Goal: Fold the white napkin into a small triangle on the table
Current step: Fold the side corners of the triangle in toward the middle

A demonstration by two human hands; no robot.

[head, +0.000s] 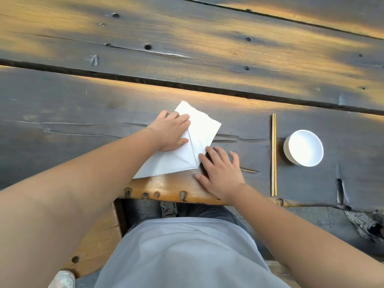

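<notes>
While the white napkin (pixel 193 142) is lying partly folded near the front edge of the dark wooden worktop (pixel 83 113), the left hand (pixel 170 132) is pressing flat on its left half, grip released and fingers straight, holding nothing. Just right of the napkin, the right hand (pixel 220 171) is resting flat, grip likewise released, fingertips touching the napkin's near right corner beside a visible diagonal fold line. Well to the right of the napkin, a pair of chopsticks (pixel 273 154) and a white bowl (pixel 303 150) are lying apart from the work. Judged step: creasing a fold. Doing it well is calling for steady left-hand pinning, corners matched edge to edge, then a firm stroke along the crease.
</notes>
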